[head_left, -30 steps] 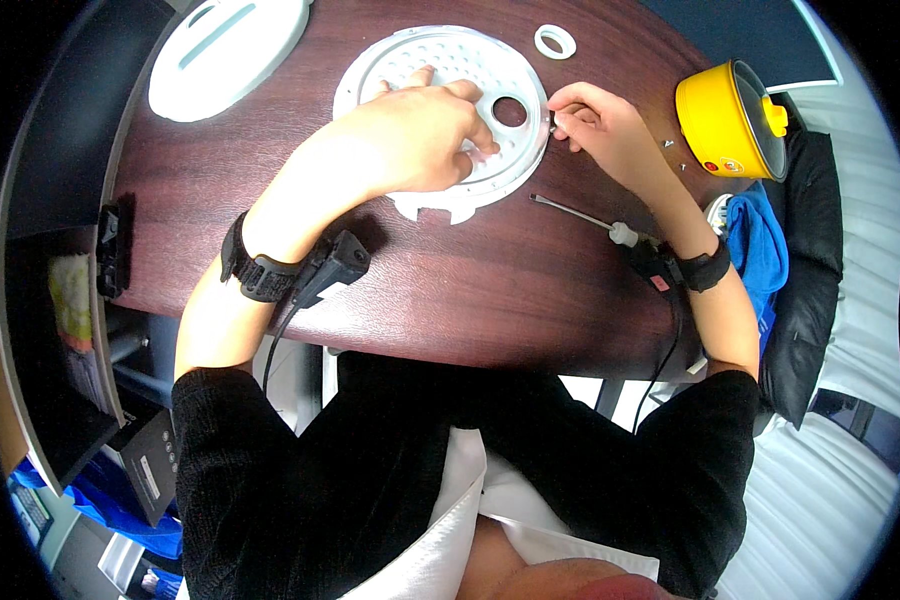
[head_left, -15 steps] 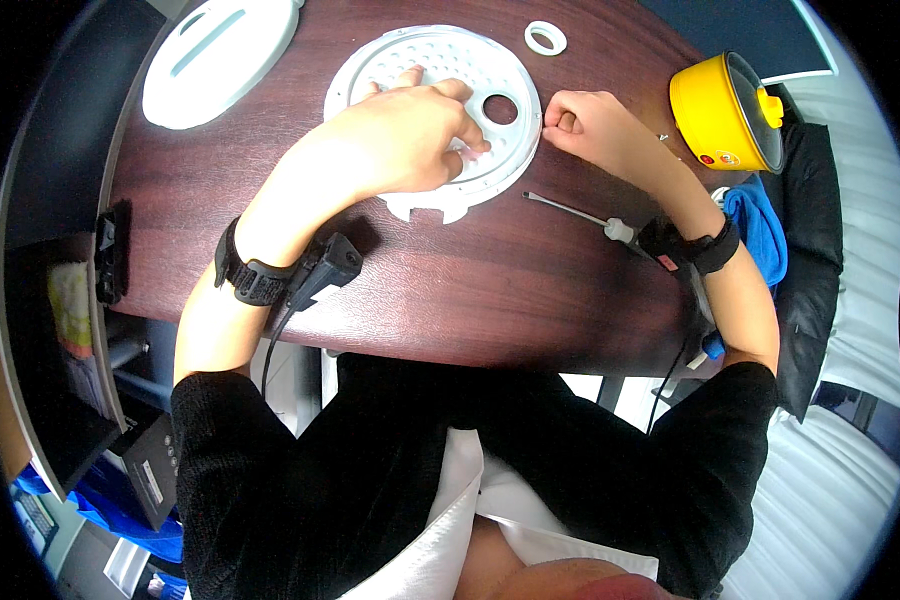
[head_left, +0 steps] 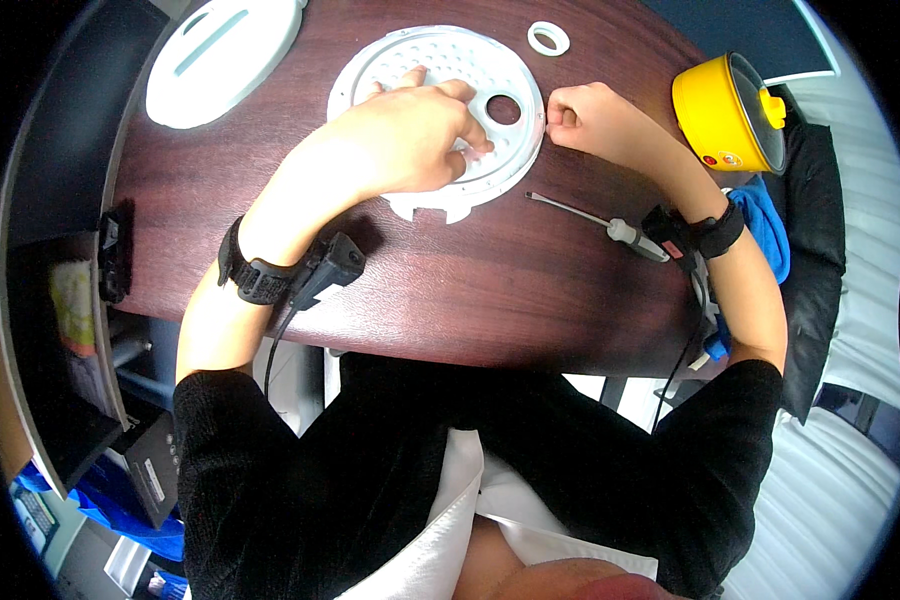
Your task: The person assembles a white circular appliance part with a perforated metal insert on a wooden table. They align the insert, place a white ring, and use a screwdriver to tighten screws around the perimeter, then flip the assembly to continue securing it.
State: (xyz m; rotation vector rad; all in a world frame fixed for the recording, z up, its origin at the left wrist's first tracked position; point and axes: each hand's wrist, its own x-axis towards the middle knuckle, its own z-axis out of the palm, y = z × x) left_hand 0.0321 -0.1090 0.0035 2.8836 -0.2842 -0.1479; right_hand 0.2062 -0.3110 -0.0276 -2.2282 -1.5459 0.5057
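Note:
A round white plastic disc [head_left: 518, 165] lies on the table, with rows of bumps, a raised rim and a round hole right of its middle. My left hand [head_left: 410, 135] rests on it with the fingers spread out, pressing on the bumpy face. At the disc's right rim my right hand [head_left: 592, 122] is closed, thumb and fingers pinched together. What they hold, if anything, is hidden. Near my right wrist lies a screwdriver [head_left: 625, 234] with a grey handle, its tip toward the disc.
On the brown table [head_left: 450, 290] are a white ring [head_left: 548, 39] beyond the disc and a white oval lid [head_left: 225, 65] at the far left. A yellow pot [head_left: 715, 110] with a lid stands at the right, a blue cloth [head_left: 765, 230] beside it. Both wrists carry black strapped devices.
My right wrist has shifted slightly to the right and uncovered more of the screwdriver's handle. My left hand stays spread on the disc.

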